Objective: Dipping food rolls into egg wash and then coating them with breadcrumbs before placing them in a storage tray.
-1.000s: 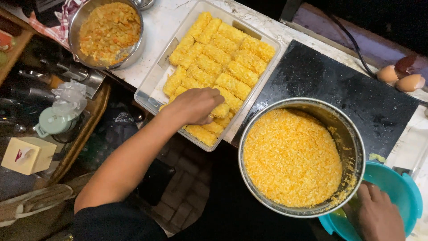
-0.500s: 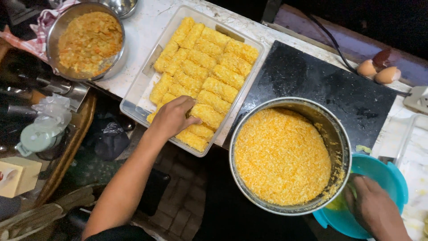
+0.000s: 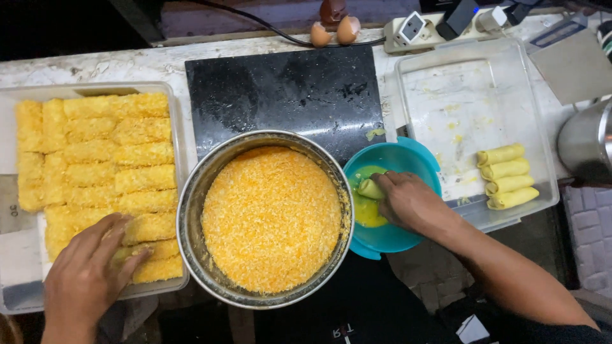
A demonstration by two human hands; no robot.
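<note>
Pinching a pale roll (image 3: 370,188) in the right hand (image 3: 408,202), fingers pressed round it, over yellow egg wash in the teal bowl (image 3: 417,160); its long axis runs left-right. Metal pan (image 3: 191,197) of coarse orange crumbs sits just left. Left hand (image 3: 89,271), fingers spread, rests on crumbed rolls (image 3: 115,159) in the clear tray (image 3: 180,121) on the surface
</note>
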